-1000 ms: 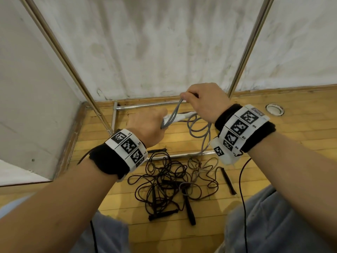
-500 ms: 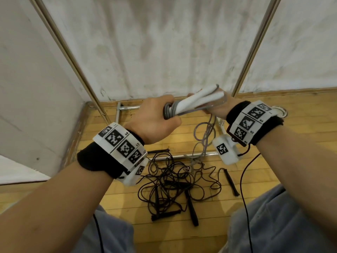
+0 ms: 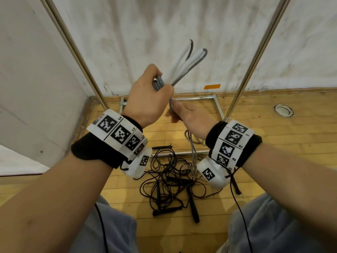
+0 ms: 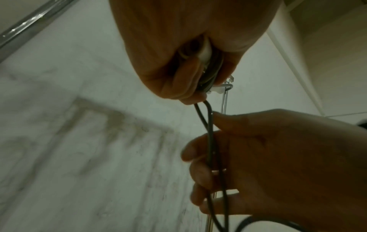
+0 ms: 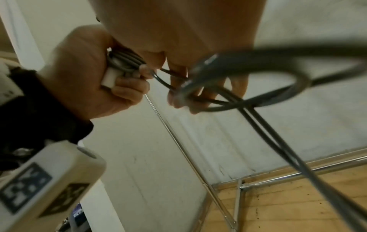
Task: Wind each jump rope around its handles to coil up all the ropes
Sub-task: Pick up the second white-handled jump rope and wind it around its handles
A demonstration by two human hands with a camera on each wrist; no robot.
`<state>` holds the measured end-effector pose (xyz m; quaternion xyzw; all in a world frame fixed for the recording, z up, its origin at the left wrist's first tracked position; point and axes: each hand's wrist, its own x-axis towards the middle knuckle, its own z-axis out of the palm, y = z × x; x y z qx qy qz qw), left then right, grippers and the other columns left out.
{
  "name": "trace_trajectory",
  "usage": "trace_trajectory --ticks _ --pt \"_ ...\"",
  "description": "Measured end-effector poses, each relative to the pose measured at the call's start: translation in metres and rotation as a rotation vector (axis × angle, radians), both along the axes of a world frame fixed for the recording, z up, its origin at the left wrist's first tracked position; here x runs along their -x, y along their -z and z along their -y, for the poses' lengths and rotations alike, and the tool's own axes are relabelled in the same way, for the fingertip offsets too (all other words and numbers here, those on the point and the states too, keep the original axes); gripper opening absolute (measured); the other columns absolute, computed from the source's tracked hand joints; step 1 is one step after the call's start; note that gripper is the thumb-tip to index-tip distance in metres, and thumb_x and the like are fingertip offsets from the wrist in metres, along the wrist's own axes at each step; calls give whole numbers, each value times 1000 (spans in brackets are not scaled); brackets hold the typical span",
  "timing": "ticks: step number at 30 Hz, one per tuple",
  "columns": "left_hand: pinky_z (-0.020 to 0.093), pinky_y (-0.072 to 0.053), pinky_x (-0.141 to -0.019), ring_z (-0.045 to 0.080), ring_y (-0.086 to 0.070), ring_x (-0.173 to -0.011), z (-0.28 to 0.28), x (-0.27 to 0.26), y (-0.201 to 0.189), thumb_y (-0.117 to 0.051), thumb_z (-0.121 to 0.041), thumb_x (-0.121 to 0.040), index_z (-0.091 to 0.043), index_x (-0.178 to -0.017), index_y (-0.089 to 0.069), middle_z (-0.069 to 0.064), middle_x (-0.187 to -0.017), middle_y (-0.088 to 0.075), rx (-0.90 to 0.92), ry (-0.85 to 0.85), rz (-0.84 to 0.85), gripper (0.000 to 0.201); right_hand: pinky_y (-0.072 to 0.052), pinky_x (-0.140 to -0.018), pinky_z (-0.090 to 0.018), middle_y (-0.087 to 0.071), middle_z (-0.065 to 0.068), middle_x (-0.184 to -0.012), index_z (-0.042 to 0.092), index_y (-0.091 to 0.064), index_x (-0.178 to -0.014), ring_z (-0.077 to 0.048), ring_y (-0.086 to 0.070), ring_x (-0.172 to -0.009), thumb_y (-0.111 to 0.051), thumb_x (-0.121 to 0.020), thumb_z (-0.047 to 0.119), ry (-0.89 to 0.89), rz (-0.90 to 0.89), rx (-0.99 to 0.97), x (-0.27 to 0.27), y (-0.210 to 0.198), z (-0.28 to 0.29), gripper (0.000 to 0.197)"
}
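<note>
My left hand (image 3: 147, 99) grips the two white handles (image 3: 184, 62) of a grey jump rope, raised and pointing up to the right, with several grey turns wound round their lower end (image 5: 124, 62). Just below it, my right hand (image 3: 189, 115) holds the doubled grey rope (image 4: 209, 133) with its fingers curled round it; the strands trail down (image 3: 193, 152) to the floor. A tangle of black jump ropes (image 3: 171, 181) with black handles lies on the wooden floor between my knees.
A chrome rack frame stands ahead, with slanted poles (image 3: 255, 57) and floor bars (image 3: 197, 98) against the stained white wall. A round metal floor fitting (image 3: 283, 110) sits at the right. A grey wall panel (image 3: 32, 79) closes the left side.
My left hand has lifted the white handles from level to pointing upward. My right hand has come down from the handles' far end to below the left hand, carrying the grey rope.
</note>
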<state>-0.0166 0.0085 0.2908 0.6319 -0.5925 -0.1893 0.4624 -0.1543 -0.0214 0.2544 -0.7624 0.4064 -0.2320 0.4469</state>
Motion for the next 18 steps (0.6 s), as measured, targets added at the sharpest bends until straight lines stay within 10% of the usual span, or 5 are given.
trace_trajectory --ticks 3,6,13,18 --pt "22 -34 -45 13 -44 -54 4 -1 -3 -54 -16 -81 -16 -82 -40 17 -70 -58 -17 -50 -47 15 -45 -90 -39 -62 3 -79 19 -55 -104 -22 -61 -90 -39 -99 33 -6 131 -56 -1 1 -1 22" --pt "31 -39 -51 24 -51 -63 6 1 -4 -55 -16 -81 -14 -84 -42 24 -81 -63 -45 -74 -88 14 -46 -68 -28 -61 5 -83 23 -52 -103 -11 -62 -70 -46 -95 40 -4 33 68 -4 4 -4 20" --pt "18 -34 -40 5 -38 -42 10 -7 4 -56 -18 -83 -21 -91 -42 -3 -65 -50 -31 -70 -21 17 -35 -58 -33 -40 5 -57 18 -54 -76 -13 -40 -52 -36 -101 26 97 120 -118 -4 2 4 32" --pt "35 -46 -57 24 -54 -64 13 -22 17 -59 -21 -84 -25 -100 -44 -6 -71 -53 -99 -91 280 22 -26 -56 -31 -35 4 -57 20 -37 -60 -12 -33 -53 -33 -101 25 48 -108 198 -1 -5 3 42"
